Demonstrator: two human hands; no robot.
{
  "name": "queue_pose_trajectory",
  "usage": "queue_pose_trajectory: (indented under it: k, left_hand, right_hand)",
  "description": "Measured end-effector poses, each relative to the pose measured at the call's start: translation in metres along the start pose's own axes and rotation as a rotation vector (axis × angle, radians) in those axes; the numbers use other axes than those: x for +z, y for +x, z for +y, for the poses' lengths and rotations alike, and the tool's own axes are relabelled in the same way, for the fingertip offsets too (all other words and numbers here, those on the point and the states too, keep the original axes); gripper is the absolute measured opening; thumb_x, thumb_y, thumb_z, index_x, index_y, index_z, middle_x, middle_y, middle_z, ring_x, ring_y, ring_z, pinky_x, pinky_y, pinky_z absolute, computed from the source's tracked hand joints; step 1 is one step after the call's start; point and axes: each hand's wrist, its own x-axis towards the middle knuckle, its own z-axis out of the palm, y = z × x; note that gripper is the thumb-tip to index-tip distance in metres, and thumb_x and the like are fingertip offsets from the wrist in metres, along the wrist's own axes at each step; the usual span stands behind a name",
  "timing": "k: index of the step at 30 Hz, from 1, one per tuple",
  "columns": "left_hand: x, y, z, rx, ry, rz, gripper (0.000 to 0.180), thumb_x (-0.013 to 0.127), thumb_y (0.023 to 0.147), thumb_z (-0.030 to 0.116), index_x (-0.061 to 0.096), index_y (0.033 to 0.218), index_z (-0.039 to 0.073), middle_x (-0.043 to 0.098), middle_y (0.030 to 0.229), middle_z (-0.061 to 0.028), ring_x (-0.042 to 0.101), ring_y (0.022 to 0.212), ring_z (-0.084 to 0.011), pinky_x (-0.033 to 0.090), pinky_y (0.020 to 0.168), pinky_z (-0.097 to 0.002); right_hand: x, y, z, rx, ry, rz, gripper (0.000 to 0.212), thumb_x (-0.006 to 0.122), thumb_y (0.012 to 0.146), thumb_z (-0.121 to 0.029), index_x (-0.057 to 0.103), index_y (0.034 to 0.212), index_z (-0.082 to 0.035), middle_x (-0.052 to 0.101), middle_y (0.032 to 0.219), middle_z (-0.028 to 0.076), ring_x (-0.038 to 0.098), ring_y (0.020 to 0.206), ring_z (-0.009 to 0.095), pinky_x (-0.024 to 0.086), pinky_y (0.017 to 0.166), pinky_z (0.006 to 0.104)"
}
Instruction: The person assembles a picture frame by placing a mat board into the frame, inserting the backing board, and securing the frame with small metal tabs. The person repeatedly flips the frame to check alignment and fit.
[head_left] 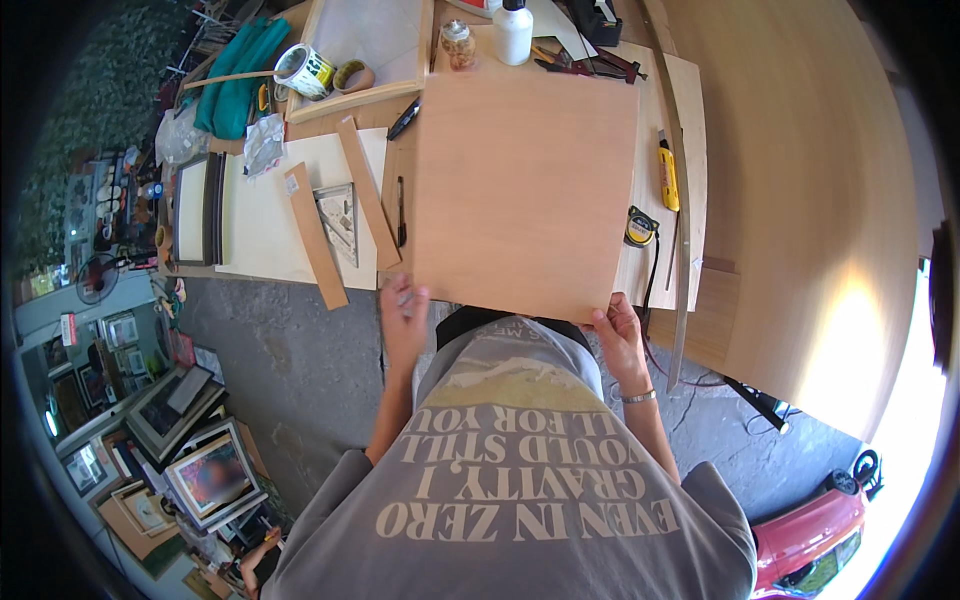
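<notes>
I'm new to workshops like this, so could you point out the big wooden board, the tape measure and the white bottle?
Big wooden board (525, 192): head view, middle of its broad face.
Tape measure (639, 228): head view, on its case.
White bottle (513, 38): head view, on its body.

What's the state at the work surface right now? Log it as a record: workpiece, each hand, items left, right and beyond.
Workpiece: plain tan board, roughly square
Left hand: beside the board's near left corner; contact unclear
Right hand: holding the board's near right corner, thumb on top
Left of board: dark pen, clear set square, two wooden strips
Right of board: yellow utility knife, tape measure
Beyond board: white bottle, glass jar
</notes>
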Motion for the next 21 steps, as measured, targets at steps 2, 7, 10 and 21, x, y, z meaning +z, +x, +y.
queue_pose_trajectory:
  k: [2, 7, 10, 21]
  left_hand:
    - [-0.035, 0.018, 0.016, -0.051, -0.129, -0.055, 0.044, 0.064, 0.103, 0.023, 0.054, 0.138, 0.0, 0.062, 0.129, -0.0087, 0.058, 0.116, -0.0195, 0.046, 0.102, -0.0354]
    - [-0.166, 0.07, 0.013, -0.279, -0.255, 0.05, 0.037, 0.058, 0.108, 0.025, 0.057, 0.136, 0.002, 0.064, 0.128, -0.0047, 0.059, 0.119, -0.0128, 0.045, 0.104, -0.031]
    - [-0.215, 0.089, -0.015, -0.177, -0.576, 0.036, 0.03, 0.056, 0.109, 0.025, 0.058, 0.13, 0.004, 0.066, 0.124, -0.0047, 0.062, 0.113, -0.0142, 0.048, 0.101, -0.0317]
    - [-0.261, 0.139, -0.125, -0.356, -0.503, 0.335, 0.027, 0.05, 0.111, 0.027, 0.058, 0.125, 0.005, 0.067, 0.121, -0.0065, 0.064, 0.11, -0.018, 0.054, 0.093, -0.0356]
  right_hand:
    - [0.013, 0.011, -0.012, -0.004, 0.005, -0.065, 0.013, 0.059, 0.106, -0.01, 0.057, 0.117, -0.003, 0.071, 0.106, 0.008, 0.068, 0.095, 0.014, 0.056, 0.083, 0.03]
    - [0.114, 0.083, -0.018, 0.069, 0.042, -0.344, 0.01, 0.058, 0.106, -0.006, 0.056, 0.115, -0.003, 0.066, 0.103, 0.005, 0.066, 0.096, 0.013, 0.056, 0.084, 0.0283]
    - [0.178, 0.121, 0.008, 0.058, 0.182, -0.522, 0.008, 0.058, 0.106, -0.007, 0.055, 0.111, -0.002, 0.064, 0.099, 0.004, 0.064, 0.092, 0.011, 0.055, 0.082, 0.0282]
    - [0.168, 0.14, 0.006, 0.047, -0.649, -0.153, 0.026, 0.071, 0.098, -0.023, 0.068, 0.114, -0.003, 0.074, 0.101, 0.015, 0.074, 0.09, 0.026, 0.06, 0.075, 0.0361]
